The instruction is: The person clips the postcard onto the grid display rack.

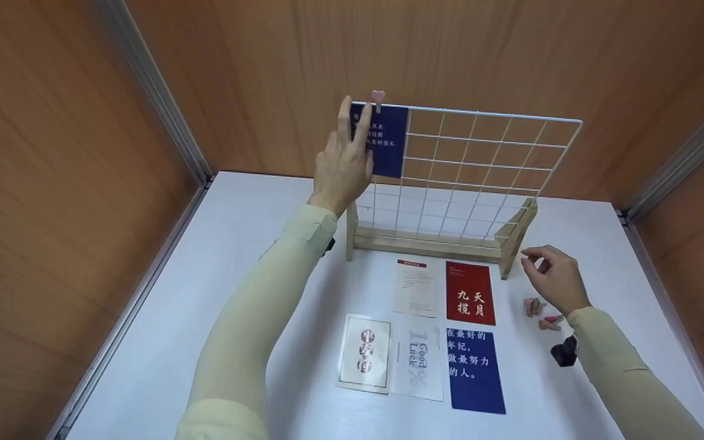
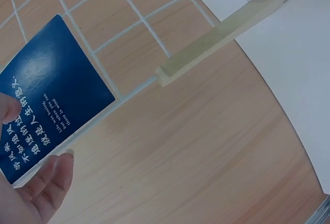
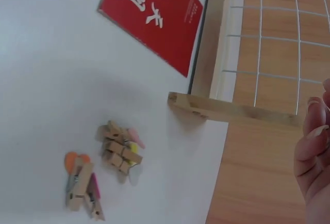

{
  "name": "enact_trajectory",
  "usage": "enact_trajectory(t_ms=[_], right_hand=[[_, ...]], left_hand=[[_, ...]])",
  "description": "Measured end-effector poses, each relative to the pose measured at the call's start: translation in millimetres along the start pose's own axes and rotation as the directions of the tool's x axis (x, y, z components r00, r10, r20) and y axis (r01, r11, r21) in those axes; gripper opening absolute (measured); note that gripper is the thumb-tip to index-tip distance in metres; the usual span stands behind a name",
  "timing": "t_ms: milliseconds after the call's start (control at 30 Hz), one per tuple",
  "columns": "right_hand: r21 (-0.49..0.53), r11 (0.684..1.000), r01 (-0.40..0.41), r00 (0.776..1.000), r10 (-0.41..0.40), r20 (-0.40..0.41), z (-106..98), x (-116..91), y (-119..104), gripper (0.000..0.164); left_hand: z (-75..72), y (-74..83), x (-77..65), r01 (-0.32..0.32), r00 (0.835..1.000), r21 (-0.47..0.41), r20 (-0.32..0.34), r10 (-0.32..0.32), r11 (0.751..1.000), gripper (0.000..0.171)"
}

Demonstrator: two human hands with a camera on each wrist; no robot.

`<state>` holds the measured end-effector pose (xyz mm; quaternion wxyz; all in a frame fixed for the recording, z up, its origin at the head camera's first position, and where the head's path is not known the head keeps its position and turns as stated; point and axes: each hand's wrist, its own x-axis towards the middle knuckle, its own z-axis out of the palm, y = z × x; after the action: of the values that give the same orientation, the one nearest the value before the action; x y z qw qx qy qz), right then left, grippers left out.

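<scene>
A dark blue card (image 1: 392, 156) with white writing lies against the upper left corner of a white wire grid (image 1: 475, 146). A clothespin with a pink heart (image 1: 378, 96) sits on the grid's top wire at the card's upper edge. My left hand (image 1: 343, 162) holds the card's left side; in the left wrist view the thumb (image 2: 9, 109) lies on its printed face and other fingers are at its edge. My right hand (image 1: 557, 278) hovers by the grid's right wooden foot (image 1: 518, 239), fingers loosely curled, nothing visible in them. Several small wooden clothespins (image 3: 122, 149) lie near it.
On the white table (image 1: 236, 244), in front of the stand's wooden base (image 1: 428, 244), lie a red card (image 1: 470, 293), a pale card with red heading (image 1: 414, 290), a white bordered card (image 1: 364, 354), a "Good Luck" card (image 1: 417, 363) and another blue card (image 1: 476, 391). Wooden walls enclose the table.
</scene>
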<state>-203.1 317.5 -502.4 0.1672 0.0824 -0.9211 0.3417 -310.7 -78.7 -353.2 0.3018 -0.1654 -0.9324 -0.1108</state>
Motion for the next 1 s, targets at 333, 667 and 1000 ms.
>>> enact_trajectory(t_ms=[333,667,1000], right_hand=[[0.009,0.997,-0.081,0.997,0.081,0.011,-0.4,-24.0,19.9,0.025],[0.032,0.993,-0.112,0.993,0.112,0.024,-5.3,-36.3,27.7,0.023],[0.005,0.989,-0.146,0.989,0.145,0.033,-4.5,-45.0,32.1,0.016]], left_hand=[[4.7,-10.1,-16.0,-0.015,0.999,-0.016,-0.050,0.014,1.000,0.067],[12.2,-16.9,-39.9,0.006,0.998,-0.056,-0.057,-0.009,0.998,0.060],[26.2,-15.8,-59.9,0.025,0.998,-0.098,-0.048,-0.030,0.995,0.059]])
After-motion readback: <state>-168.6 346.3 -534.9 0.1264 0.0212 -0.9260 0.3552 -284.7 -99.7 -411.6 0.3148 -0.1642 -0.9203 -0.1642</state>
